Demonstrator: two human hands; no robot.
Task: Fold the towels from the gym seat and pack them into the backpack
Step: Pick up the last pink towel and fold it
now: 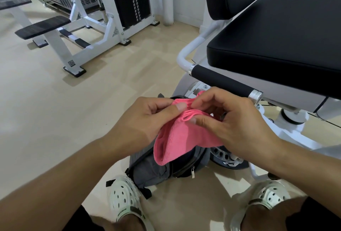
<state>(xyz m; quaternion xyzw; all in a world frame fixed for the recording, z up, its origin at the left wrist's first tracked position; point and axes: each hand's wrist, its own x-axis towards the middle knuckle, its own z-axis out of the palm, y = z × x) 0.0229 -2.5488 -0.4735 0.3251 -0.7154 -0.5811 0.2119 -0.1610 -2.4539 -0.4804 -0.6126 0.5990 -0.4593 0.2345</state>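
A pink towel (pixel 177 138), folded into a thick bundle, hangs in the air between both hands. My left hand (pixel 142 118) pinches its upper edge with thumb and fingers. My right hand (pixel 232 123) pinches the same edge from the right, thumb on the stacked layers. Directly below on the floor sits the grey backpack (pixel 147 170), its zip open and a dark inside showing. The black gym seat (pixel 276 42) stands at the upper right with no towel on it.
A padded black handle bar (pixel 221 80) and the white machine frame (pixel 184 55) stand just behind the hands. My feet in white perforated clogs (pixel 125 201) flank the backpack. A white bench and weight stack (pixel 88 27) stand at the far left on the beige floor.
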